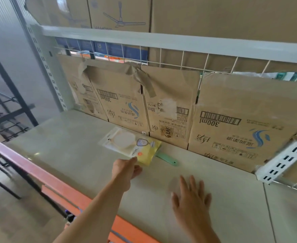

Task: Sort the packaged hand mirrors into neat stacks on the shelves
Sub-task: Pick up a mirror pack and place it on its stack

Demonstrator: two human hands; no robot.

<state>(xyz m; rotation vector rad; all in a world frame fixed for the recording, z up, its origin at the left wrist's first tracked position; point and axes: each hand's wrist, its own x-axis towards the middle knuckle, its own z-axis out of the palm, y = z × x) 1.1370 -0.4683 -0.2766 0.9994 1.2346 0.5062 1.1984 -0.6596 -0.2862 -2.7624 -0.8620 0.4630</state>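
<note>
We judged the step as squaring up a stack, and we noted it early in the task: only one small pile lay on the shelf board (65,146), a wide pale surface.

Doing it well, as we judged it: push the pile back until its far edges meet the cardboard backing (232,106), and turn the packages so they sit parallel to it. They sat skewed to it. Handles should all point one way. The light grip should stay on the corner, since a hard tug would likely drag only the top pack and fan the pile.

The pile lay just in front of the cardboard backing, near its left-centre panels. The white package (121,142) sat on top, round mirror showing. The yellow package (149,153) lay under it, offset to the right along the backing. A green handle (167,159) poked out further right, angled away from the backing. We could not tell how many packs lay underneath.

The right hand (191,199) was out from the backing, well apart from the pile, palm down, fingers spread and straight, holding nothing. We could not tell whether it touched the board.

The left hand (125,170) was at the pile's edge farthest from the backing, thumb on the white package's corner and fingers curled beneath, a pinch as far as the blur allowed.
</note>
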